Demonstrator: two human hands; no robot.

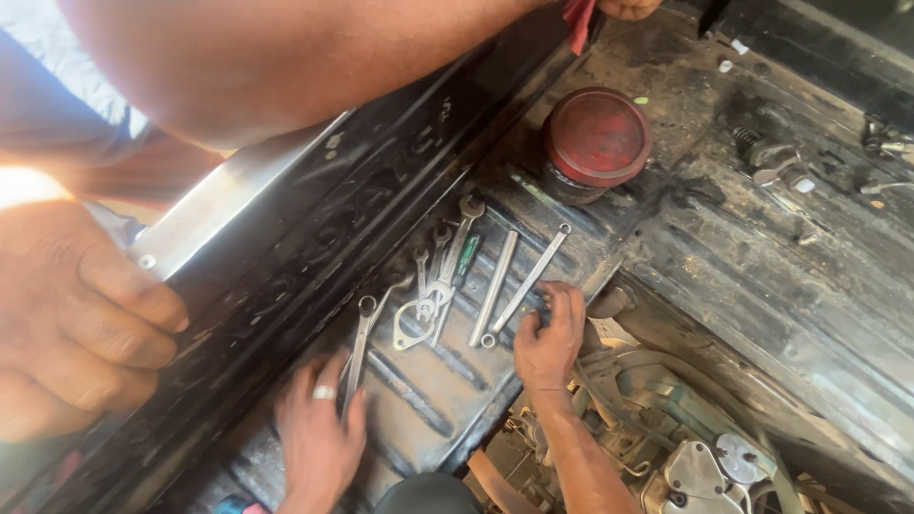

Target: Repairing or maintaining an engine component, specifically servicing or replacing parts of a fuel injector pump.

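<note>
My left hand (81, 314) is close to the camera at the left edge, its fingers curled beside a bright metal sill strip (228, 195); anything in it is hidden. My right arm crosses the top of the view. My right hand (624, 8) is mostly cut off at the top edge, with a red cloth (578, 24) hanging from it. Below, another person's two hands are among several wrenches (447, 276) on a dirty ribbed metal floor (428, 400). Their ringed hand (319, 428) touches one wrench (360, 343). Their other hand (550, 333) rests at the end of two long wrenches (519, 286).
A round tin with a red lid (597, 135) stands on the floor past the wrenches. Small greasy parts and bolts (771, 162) lie at the upper right. Engine parts and hoses (695, 457) show in an opening at the lower right.
</note>
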